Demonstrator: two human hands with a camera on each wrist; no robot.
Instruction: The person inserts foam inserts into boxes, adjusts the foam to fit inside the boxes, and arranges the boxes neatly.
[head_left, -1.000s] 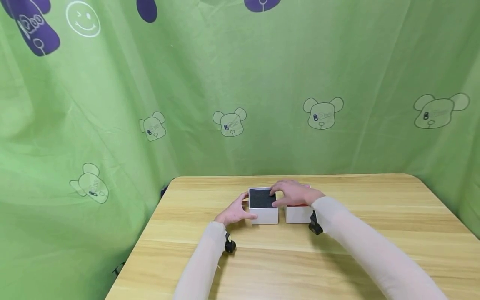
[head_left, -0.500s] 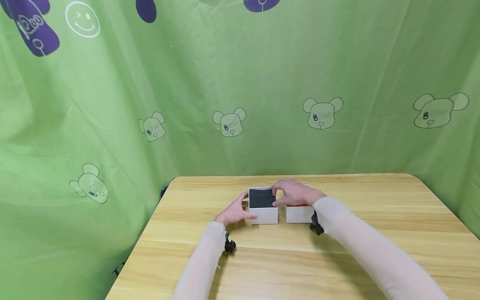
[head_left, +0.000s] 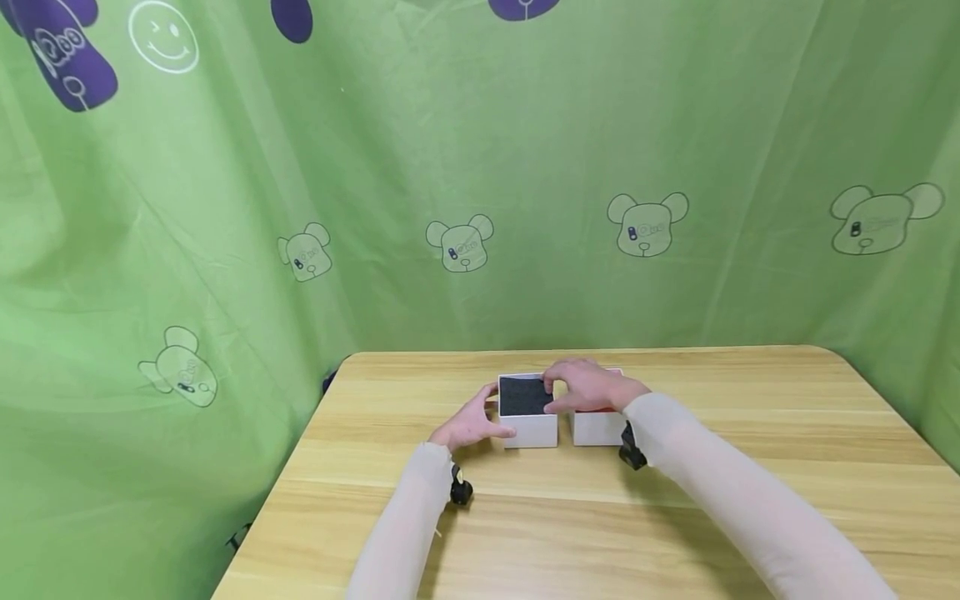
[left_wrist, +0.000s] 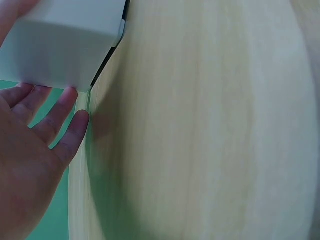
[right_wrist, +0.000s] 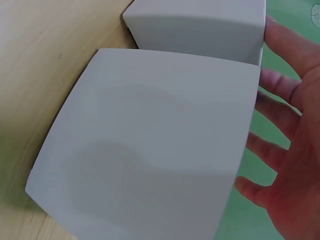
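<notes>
A white box (head_left: 529, 432), its open top filled by a black foam pad (head_left: 524, 396), stands upright near the table's back edge. My left hand (head_left: 471, 420) holds this box from the left, thumb on the front face and fingers around the far side. From the right my right hand (head_left: 588, 385) reaches over, thumb and index finger bent at the pad's right edge. What its fingertips do inside the rim is too small to tell clearly. Beneath that hand stands a second white box (head_left: 597, 428) with something red in its top, mostly hidden; its wall fills the right wrist view.
The light wooden table (head_left: 570, 533) extends toward me and to both sides. A green curtain (head_left: 540, 292) with bear prints hangs right behind its back edge and on both sides. Small black wrist cameras (head_left: 632, 450) hang below both wrists.
My right index finger has bent a little more at the edge of the black foam pad. The left hand and both boxes stay in place.
</notes>
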